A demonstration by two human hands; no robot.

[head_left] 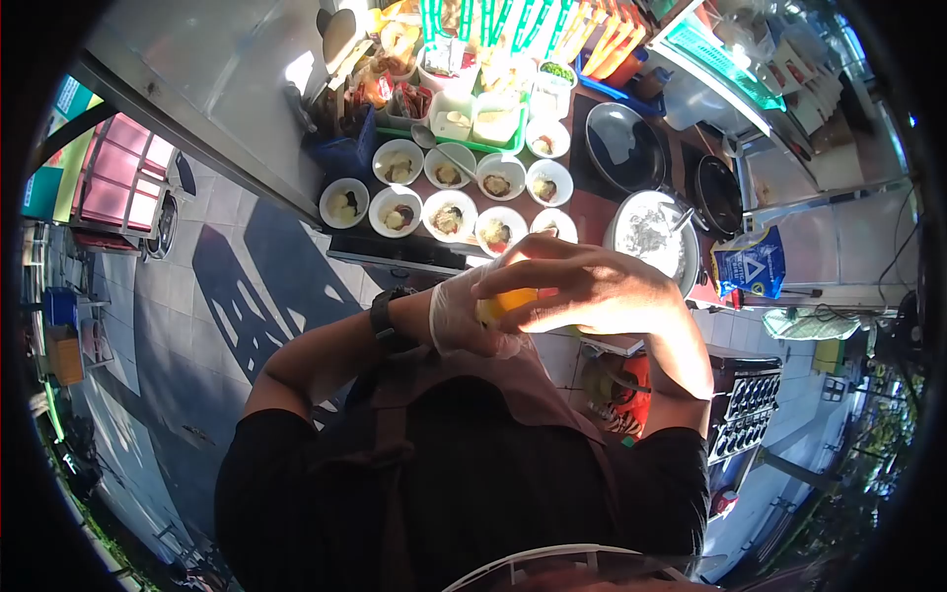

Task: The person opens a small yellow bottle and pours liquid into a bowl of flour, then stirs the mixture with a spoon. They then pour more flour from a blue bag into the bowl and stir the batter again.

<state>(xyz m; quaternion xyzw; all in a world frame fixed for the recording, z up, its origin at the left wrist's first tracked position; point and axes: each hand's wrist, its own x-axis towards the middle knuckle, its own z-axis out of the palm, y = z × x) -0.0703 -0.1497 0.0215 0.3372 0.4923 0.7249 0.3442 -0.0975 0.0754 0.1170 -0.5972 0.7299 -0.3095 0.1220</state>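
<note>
My left hand (464, 318), in a clear plastic glove and with a dark watch at the wrist, is closed around a small yellow-orange object (511, 300) in front of my chest. Bare fingers of my right hand (592, 281) curve over the same object from the other side and press on it. Most of the object is hidden, so its kind is unclear. Just beyond my hands are rows of white bowls (449, 216) with small portions of food inside. A spoon (442, 148) lies across the bowls of the back row.
Behind the bowls is a green tray (515, 144) with white containers. To the right are a dark pan (625, 146), a second pan (719, 193), a large pot (649, 235) with white contents, and a blue bag (752, 262). Packets and green-and-orange packs fill the counter's back.
</note>
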